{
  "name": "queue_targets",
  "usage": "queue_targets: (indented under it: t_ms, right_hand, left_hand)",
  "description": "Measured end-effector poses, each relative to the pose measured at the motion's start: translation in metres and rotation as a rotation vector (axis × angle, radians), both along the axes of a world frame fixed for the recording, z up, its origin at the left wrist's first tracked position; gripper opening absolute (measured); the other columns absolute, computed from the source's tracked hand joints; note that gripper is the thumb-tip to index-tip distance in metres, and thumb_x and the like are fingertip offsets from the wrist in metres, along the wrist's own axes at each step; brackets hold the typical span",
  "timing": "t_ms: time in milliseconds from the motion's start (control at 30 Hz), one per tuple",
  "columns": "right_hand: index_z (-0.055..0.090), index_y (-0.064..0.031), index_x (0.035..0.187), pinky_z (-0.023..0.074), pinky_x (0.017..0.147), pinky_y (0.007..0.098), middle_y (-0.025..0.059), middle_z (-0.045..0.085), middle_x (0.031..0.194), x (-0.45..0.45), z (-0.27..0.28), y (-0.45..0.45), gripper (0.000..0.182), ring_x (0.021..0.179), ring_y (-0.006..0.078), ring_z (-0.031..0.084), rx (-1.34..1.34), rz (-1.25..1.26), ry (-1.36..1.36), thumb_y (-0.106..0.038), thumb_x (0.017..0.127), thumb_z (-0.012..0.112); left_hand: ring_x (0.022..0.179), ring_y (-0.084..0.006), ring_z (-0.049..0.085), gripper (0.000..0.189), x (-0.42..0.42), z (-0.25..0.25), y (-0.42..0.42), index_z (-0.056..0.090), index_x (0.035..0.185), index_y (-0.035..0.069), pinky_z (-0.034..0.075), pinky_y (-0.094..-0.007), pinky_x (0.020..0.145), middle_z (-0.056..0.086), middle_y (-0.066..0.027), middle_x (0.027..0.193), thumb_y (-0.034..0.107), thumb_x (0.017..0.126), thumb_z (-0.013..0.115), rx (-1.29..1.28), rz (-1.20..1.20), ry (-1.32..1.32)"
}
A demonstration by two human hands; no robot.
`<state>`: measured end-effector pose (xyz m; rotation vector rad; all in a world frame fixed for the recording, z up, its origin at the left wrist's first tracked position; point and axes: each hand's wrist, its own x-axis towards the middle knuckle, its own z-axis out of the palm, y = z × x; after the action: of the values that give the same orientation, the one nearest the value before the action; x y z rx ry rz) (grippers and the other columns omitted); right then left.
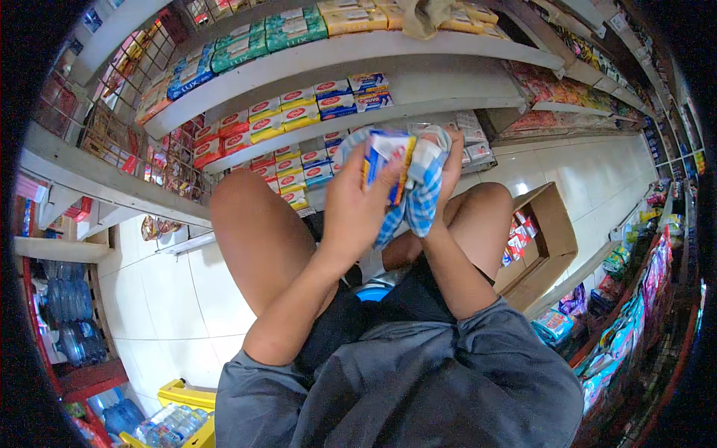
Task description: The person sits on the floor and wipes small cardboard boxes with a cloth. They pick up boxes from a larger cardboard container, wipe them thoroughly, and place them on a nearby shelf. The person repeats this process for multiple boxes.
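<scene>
My left hand (pixel 358 207) grips a small blue, white and orange soap box (pixel 389 159), slightly blurred, in front of the shelves. Close on its right, my right hand (pixel 452 162) holds a bunched blue-and-white checked cloth (pixel 427 179), part of which hangs down beside the box. Behind both hands, boxed soaps in red, yellow and blue (pixel 299 115) stand in stacked rows on the middle shelf. More soap boxes (pixel 291 173) fill the lower level, partly hidden by my knee and hands. Green Lux soap packs (pixel 294 33) lie on the upper shelf.
An open cardboard box (pixel 552 229) with red-and-white packs stands on the tiled floor beside my right knee. A beige cloth (pixel 425 17) hangs over the upper shelf edge. Wire mesh (pixel 120 106) is at the left, a yellow crate (pixel 187 397) at the lower left, packets (pixel 554 325) at the right.
</scene>
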<state>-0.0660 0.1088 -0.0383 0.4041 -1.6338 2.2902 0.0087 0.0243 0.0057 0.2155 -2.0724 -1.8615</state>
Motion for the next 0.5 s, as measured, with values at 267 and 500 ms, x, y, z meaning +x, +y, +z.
queue_targets:
  t_ms: [267,500]
  right_hand:
    - [0.047,-0.0068,0.094,0.0408,0.073,0.0283,0.0056,0.050,0.087,0.002,0.003,0.014,0.018,0.078,0.0131,0.046,0.008,0.041,0.089,-0.011,0.084,0.061]
    - [0.046,-0.0048,0.097,0.0417,0.077,0.0283,0.0064,0.052,0.089,0.026,-0.029,0.003,0.024,0.082,0.0155,0.050,-0.053,0.088,0.088,-0.013,0.084,0.065]
  left_hand:
    - [0.124,-0.0192,0.038,0.047,-0.007,-0.009,-0.004,0.031,0.139,0.003,0.027,-0.0286,0.103,0.039,-0.0148,0.136,0.028,0.099,0.035,-0.058,-0.208,0.051]
    - [0.133,-0.0251,0.027,0.061,-0.002,0.011,0.022,0.020,0.142,0.001,0.017,-0.0322,0.109,0.031,-0.0168,0.143,0.043,0.099,0.021,-0.043,-0.112,0.042]
